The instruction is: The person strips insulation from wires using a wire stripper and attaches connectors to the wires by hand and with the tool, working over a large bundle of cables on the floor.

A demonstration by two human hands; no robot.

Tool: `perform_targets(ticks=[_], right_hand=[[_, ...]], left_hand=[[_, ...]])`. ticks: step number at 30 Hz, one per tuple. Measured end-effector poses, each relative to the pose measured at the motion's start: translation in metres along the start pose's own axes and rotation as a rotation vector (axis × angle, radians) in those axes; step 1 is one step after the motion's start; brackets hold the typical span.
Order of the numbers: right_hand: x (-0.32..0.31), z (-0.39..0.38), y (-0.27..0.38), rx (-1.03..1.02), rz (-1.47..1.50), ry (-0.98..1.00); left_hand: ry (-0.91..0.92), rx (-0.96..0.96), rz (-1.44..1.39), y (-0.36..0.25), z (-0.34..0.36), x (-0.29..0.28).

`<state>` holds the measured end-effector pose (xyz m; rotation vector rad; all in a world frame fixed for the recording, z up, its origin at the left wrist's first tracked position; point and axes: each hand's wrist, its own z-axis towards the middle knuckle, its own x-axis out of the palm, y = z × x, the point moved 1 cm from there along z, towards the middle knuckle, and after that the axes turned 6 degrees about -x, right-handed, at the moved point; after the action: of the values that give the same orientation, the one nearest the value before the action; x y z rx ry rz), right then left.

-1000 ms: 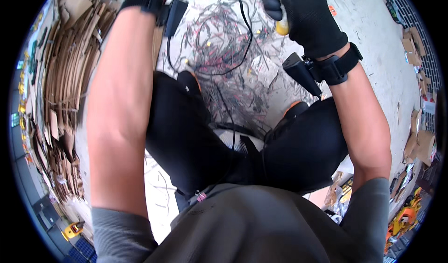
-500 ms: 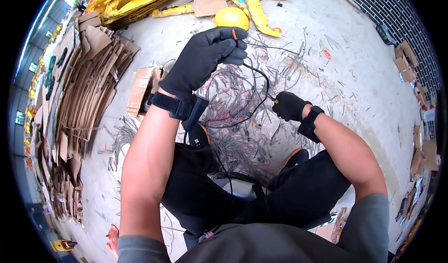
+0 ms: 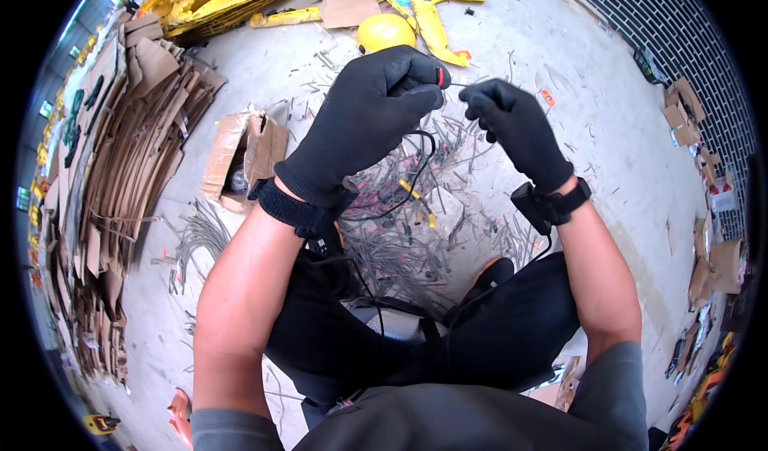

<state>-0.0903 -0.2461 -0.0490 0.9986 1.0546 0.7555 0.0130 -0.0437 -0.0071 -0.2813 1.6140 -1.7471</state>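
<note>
Above the pale floor (image 3: pixel 608 123), a short stretch of thin dark cable (image 3: pixel 454 85) runs nearly level at the frame's upper centre, from your left hand (image 3: pixel 360 115), pinching it, rightward to your right hand (image 3: pixel 516 131), fingers curled, grip impossible to tell.

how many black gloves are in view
2: one glove on the left hand, with a small red piece at its fingertips, the other glove on the right hand, to its right. More could be hidden among the floor scraps.
</note>
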Motion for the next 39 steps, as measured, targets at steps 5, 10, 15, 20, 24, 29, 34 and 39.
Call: perform_targets(ticks=[5,10,15,20,24,29,34,39], right_hand=[[0.013,-0.019,0.047,-0.178,0.106,-0.012],[0.004,-0.021,0.048,-0.124,0.133,0.007],[-0.003,-0.021,0.046,-0.040,0.173,0.061],[-0.002,-0.018,0.039,0.009,0.254,0.068],[-0.004,-0.017,0.036,-0.015,0.289,0.095],[-0.007,-0.019,0.044,-0.027,0.121,0.135],[-0.009,-0.017,0.039,-0.011,0.266,0.139],[-0.004,-0.018,0.031,0.038,0.463,0.117]], left_hand=[[0.005,0.040,0.006,0.000,0.004,0.013],[0.033,0.084,-0.006,-0.001,0.002,0.024],[0.000,0.155,0.037,0.000,0.001,0.033],[-0.030,0.266,0.197,0.003,0.000,0.033],[-0.053,0.244,0.238,-0.006,-0.002,0.035],[-0.038,0.246,0.232,-0.006,-0.003,0.036],[-0.027,0.198,0.155,-0.007,-0.004,0.037],[-0.012,0.153,0.083,-0.004,-0.002,0.038]])
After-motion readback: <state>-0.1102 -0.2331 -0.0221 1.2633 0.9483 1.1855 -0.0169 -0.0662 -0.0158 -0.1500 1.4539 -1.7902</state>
